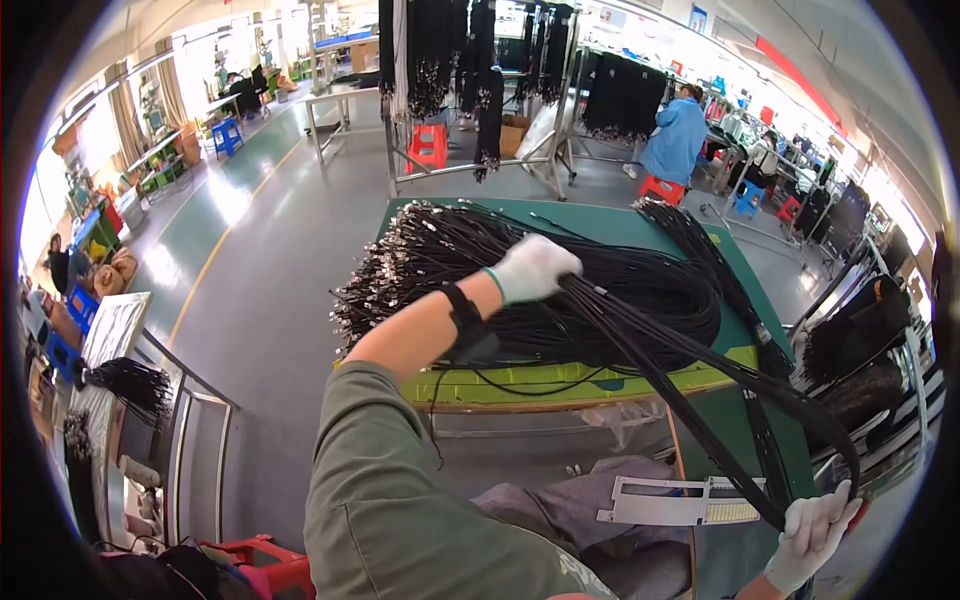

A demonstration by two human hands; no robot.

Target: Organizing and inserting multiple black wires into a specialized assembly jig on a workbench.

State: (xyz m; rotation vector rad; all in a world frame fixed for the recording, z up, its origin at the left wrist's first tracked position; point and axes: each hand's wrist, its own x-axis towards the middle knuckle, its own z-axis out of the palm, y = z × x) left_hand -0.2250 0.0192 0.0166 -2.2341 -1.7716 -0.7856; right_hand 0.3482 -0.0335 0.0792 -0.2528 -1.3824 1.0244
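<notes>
My left hand [535, 268], in a white glove, is closed round a bundle of black cables [650, 365] above the middle of the table. From there the bundle stretches to the lower right and bends back in a loop. At that looped end my right hand [812, 535], also gloved in white, has its fingers closed on the cables. Beneath my left hand lies a large heap of black cables [640, 290], coiled at its right, with many silvery connector ends [385, 270] at its left. Another long cable bundle [715, 255] runs along the table's right side.
The green-topped table [610, 215] has a yellow-green front strip [520, 385]. A white slotted plate [680, 502] lies near my lap. Racks [480, 60] hung with black cables stand behind. A person in a blue coat [672, 140] is at the far right. A side bench [110, 340] is at left.
</notes>
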